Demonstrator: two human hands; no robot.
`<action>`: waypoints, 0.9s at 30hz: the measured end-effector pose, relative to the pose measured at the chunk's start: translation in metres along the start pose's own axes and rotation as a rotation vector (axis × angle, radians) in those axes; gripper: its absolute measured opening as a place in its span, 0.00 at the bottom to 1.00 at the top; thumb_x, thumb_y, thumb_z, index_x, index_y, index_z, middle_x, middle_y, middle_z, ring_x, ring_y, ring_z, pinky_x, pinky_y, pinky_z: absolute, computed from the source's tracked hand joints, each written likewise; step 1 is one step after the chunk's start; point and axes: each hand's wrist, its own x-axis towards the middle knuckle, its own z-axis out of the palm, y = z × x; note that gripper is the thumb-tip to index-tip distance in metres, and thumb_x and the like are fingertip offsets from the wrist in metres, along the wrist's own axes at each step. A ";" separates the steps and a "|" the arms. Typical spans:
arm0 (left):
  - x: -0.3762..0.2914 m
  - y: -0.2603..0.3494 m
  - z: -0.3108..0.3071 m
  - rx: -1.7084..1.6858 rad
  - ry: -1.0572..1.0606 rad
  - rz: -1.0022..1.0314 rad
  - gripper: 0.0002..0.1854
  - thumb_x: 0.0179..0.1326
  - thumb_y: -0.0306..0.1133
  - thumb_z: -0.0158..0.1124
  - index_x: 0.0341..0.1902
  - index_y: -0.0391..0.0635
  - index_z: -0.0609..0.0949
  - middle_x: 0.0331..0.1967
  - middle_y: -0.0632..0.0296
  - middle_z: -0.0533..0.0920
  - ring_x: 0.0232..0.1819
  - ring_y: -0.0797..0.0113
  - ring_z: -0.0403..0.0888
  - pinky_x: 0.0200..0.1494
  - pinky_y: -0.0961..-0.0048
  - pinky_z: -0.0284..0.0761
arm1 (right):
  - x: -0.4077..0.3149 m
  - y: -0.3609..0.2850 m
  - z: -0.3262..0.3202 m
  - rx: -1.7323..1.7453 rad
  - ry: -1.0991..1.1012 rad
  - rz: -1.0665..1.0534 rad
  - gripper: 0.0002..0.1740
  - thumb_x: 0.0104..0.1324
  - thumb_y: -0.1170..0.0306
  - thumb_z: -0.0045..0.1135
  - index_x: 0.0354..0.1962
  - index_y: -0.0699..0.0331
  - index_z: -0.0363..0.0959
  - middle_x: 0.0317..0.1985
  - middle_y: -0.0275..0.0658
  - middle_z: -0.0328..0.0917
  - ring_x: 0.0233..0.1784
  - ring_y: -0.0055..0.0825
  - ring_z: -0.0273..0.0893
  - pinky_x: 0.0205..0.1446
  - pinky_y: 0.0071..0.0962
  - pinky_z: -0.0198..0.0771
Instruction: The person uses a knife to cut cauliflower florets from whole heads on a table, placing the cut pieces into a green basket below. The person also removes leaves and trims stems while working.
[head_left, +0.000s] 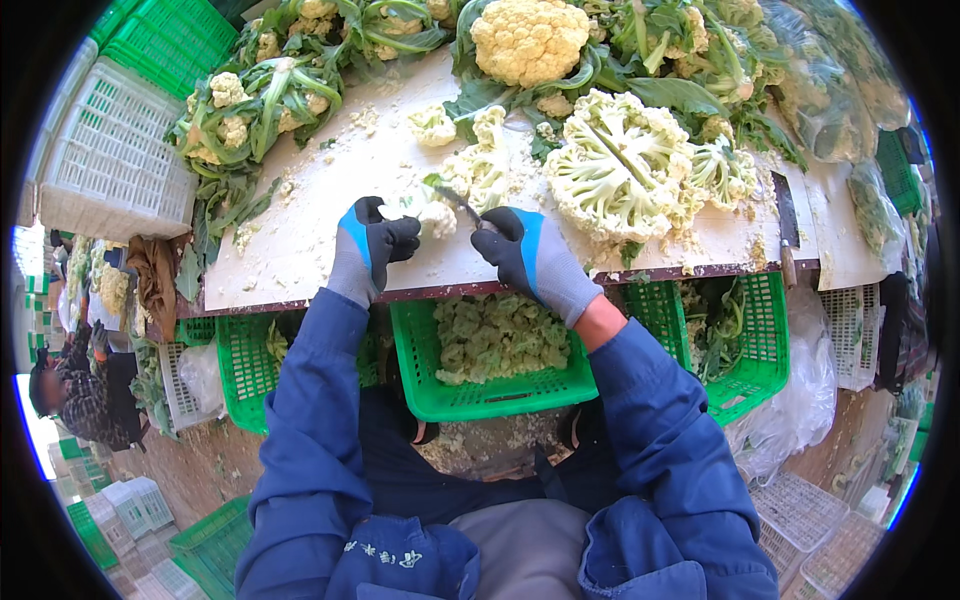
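In a grey, black and blue work glove, my left hand (377, 244) grips a small cauliflower piece (435, 217) over the white table board (292, 262). My right hand (525, 251), gloved alike, is closed on the handle of a small knife (459, 199). The blade points up and left, close to the piece, with a bit of green leaf by its tip. Loose florets (480, 169) lie just beyond. A large cut cauliflower head (619, 169) rests stem side up to the right. Farther back, a whole yellowish head (529, 41) sits among leaves.
A green crate of florets (495, 409) stands below the table edge, between other green crates. A broad-bladed knife (786, 217) lies at the board's right. Leafy cauliflowers (262, 112) and a white crate (120, 150) are at left. Another person (90, 397) is far left.
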 end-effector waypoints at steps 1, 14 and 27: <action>-0.001 -0.001 0.001 0.011 0.018 -0.012 0.37 0.64 0.26 0.76 0.73 0.29 0.70 0.44 0.49 0.87 0.38 0.58 0.91 0.40 0.64 0.88 | -0.003 0.000 0.002 -0.007 0.030 -0.021 0.24 0.74 0.57 0.61 0.56 0.70 0.83 0.33 0.49 0.86 0.35 0.31 0.86 0.45 0.38 0.82; 0.007 -0.016 -0.008 -0.084 0.014 -0.128 0.41 0.69 0.34 0.79 0.75 0.25 0.67 0.49 0.46 0.86 0.35 0.55 0.91 0.36 0.63 0.89 | -0.048 -0.003 0.021 -0.141 0.037 -0.185 0.22 0.75 0.61 0.66 0.57 0.69 0.82 0.46 0.59 0.90 0.50 0.55 0.92 0.54 0.47 0.85; 0.006 -0.019 0.002 -0.132 0.033 -0.152 0.26 0.71 0.31 0.75 0.65 0.31 0.75 0.45 0.47 0.87 0.35 0.54 0.90 0.35 0.62 0.89 | -0.040 0.010 0.034 -0.196 0.020 -0.193 0.18 0.76 0.61 0.65 0.53 0.68 0.82 0.46 0.60 0.89 0.49 0.61 0.89 0.53 0.52 0.83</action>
